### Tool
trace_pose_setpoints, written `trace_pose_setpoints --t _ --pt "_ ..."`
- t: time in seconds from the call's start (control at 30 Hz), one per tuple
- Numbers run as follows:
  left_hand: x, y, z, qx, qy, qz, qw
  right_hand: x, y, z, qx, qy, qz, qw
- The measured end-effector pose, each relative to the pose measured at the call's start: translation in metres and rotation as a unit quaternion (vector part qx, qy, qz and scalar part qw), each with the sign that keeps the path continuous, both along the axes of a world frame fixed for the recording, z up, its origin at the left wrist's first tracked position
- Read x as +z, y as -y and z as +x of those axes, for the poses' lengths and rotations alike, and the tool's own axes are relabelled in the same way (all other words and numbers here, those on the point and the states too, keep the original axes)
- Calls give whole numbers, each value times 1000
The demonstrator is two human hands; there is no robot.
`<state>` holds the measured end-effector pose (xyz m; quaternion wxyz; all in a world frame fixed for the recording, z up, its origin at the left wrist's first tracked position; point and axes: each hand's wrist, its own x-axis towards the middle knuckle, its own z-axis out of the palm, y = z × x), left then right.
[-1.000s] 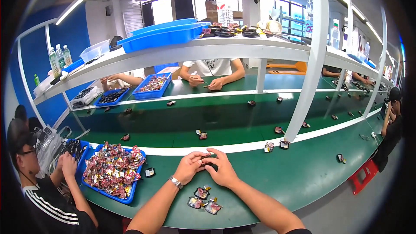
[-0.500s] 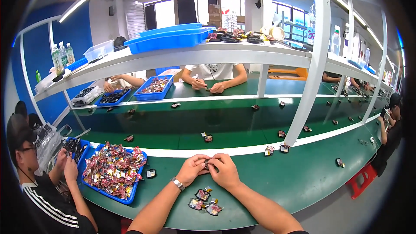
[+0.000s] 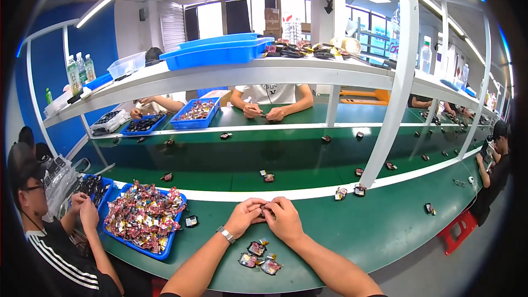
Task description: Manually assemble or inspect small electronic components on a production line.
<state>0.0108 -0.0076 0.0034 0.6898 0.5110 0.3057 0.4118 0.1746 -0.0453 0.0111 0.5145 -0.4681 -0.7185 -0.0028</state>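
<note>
My left hand, with a metal-band watch at the wrist, and my right hand meet over the green table. Between their fingertips is a small dark electronic part, mostly hidden by the fingers; both hands are closed on it. Just below my hands lie several small electronic assemblies in black frames with red boards, pale pieces and yellow tabs. One more assembly rests to the left, beside a blue bin heaped with red, silver and yellow parts.
Beyond a white rail, a green conveyor belt carries scattered assemblies. A white post rises at the right, and a shelf with blue trays crosses above. A co-worker sits close at my left; others work across and far right.
The assemblies on the belt have slid slightly to the right. My hands stay together on the small part, with only slight finger movement. The co-worker's hands at left have shifted a little.
</note>
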Motion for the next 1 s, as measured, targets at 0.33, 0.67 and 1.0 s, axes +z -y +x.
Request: trace_pose_setpoints --t 0.33,0.67,1.0 --pt "-1 4 5 55 -18 21 998 2 -3 8 98 -57 -63 991" --pt "-5 -1 12 84 -50 110 989 -10 -14 15 120 -156 -148 969" --pt "-8 -6 5 98 -42 68 992 -29 -110 85 -170 -189 -103 962"
